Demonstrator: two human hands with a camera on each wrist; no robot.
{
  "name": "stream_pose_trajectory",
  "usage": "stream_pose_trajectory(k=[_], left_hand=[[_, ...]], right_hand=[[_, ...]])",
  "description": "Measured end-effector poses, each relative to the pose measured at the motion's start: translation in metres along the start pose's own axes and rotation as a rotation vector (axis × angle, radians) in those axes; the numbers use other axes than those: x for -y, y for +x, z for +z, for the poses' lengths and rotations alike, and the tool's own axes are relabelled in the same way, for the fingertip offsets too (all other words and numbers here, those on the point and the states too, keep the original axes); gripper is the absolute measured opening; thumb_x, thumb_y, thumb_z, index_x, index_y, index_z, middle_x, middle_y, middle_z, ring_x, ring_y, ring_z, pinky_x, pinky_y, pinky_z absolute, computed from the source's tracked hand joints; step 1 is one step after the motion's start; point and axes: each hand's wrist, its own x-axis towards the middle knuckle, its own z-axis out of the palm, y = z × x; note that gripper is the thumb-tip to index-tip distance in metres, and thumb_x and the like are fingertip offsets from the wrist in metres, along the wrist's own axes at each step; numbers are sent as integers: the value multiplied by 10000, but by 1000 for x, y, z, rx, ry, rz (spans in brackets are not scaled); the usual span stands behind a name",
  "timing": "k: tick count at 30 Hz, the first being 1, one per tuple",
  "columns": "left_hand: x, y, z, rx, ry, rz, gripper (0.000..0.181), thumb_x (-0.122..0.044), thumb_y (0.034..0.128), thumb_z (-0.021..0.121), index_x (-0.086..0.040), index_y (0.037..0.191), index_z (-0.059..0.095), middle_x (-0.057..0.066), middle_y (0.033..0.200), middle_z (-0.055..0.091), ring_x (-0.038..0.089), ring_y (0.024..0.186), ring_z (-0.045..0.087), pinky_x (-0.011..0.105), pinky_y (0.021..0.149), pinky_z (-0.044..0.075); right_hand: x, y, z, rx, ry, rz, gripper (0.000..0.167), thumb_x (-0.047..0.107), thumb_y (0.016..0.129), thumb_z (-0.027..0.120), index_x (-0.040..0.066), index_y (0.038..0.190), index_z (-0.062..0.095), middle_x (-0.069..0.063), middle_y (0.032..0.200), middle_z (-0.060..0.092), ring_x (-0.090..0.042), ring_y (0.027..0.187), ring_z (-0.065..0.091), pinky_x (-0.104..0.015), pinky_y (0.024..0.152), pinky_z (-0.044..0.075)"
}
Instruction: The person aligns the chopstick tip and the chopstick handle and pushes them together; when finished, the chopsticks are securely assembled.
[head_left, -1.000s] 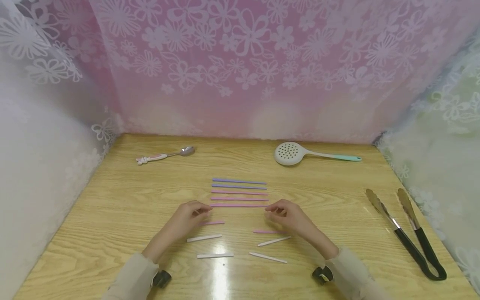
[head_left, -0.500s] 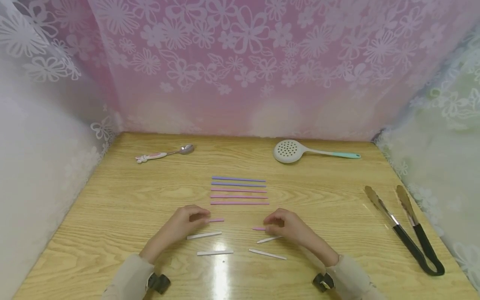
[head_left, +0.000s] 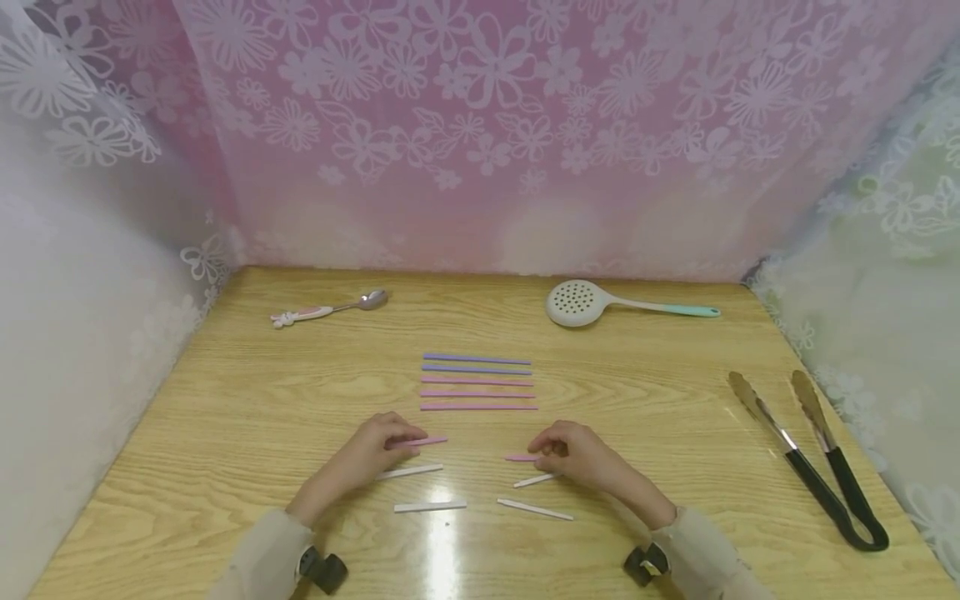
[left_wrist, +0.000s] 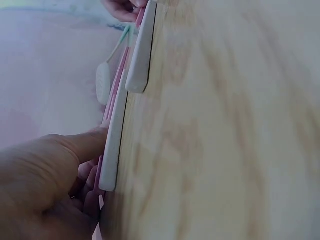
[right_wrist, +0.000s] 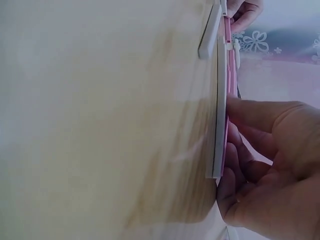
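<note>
My left hand (head_left: 375, 450) pinches a short-looking pink stick (head_left: 435, 440) lying low over the table; in the left wrist view the thumb and fingers of that hand (left_wrist: 55, 175) are round it beside a white stick (left_wrist: 114, 145). On the other side my right hand (head_left: 581, 454) has thumb and fingers at a second pink stick (head_left: 521, 457), whose right part the hand covers. The right wrist view shows this hand (right_wrist: 280, 155) gripping the pink stick, next to a white one (right_wrist: 219, 125). Beyond both hands lie parallel pink sticks (head_left: 480, 407) and blue sticks (head_left: 477, 359).
Nearer the front edge are more white sticks (head_left: 430, 506) (head_left: 536, 509). A spoon (head_left: 371, 300) lies at the back left, a slotted ladle (head_left: 576, 303) at the back right. Black-handled tongs (head_left: 832, 483) rest at the right. Patterned cloth (head_left: 487, 167) hangs behind the table.
Both hands have come down toward the front, from beside the nearest long pink stick to the two pink sticks below. The left fingers have closed on theirs; the right hand has barely moved since half a second ago.
</note>
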Motion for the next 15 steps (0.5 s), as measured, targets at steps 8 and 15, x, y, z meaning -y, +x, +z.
stream_pose_trajectory(k=[8, 15], left_hand=[[-2, 0, 1, 5, -13, -43, 189, -105, 907, 634, -35, 1071, 695, 17, 947, 618, 103, 822, 528, 201, 684, 491], [-4, 2, 1, -32, 10, -15, 181, -117, 904, 639, -41, 1054, 705, -2, 917, 630, 92, 808, 523, 208, 681, 476]], right_hand=[[1, -1, 0, -6, -3, -12, 60, 64, 851, 695, 39, 905, 703, 51, 758, 566, -26, 681, 442, -190, 585, 421], [2, 2, 0, -30, -2, 8, 44, 61, 855, 688, 55, 895, 704, 58, 754, 563, -25, 672, 458, -191, 589, 428]])
